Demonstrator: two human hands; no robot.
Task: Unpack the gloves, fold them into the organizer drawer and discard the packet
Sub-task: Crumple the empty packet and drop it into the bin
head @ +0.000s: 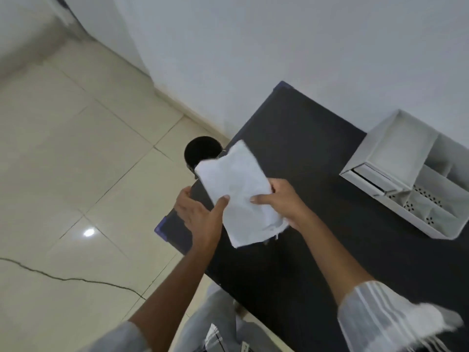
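Note:
A flat white packet of gloves (pixel 238 189) is held above the left end of the dark table (pixel 317 224). My right hand (pixel 281 201) grips its right edge, thumb on top. My left hand (pixel 200 217) supports its left edge with the thumb pressed on the front and the fingers spread behind. The white organizer drawer (pixel 406 174) stands on the table at the right, its drawer pulled out and showing fabric-lined compartments. Whether the packet is sealed or torn cannot be told, though its lower right corner looks frayed.
A round black bin (pixel 200 151) stands on the tiled floor (pixel 76 174) just beyond the table's left end, partly hidden by the packet. A white wall (pixel 279 47) runs behind the table. A thin dark cable (pixel 63 278) lies across the floor at left.

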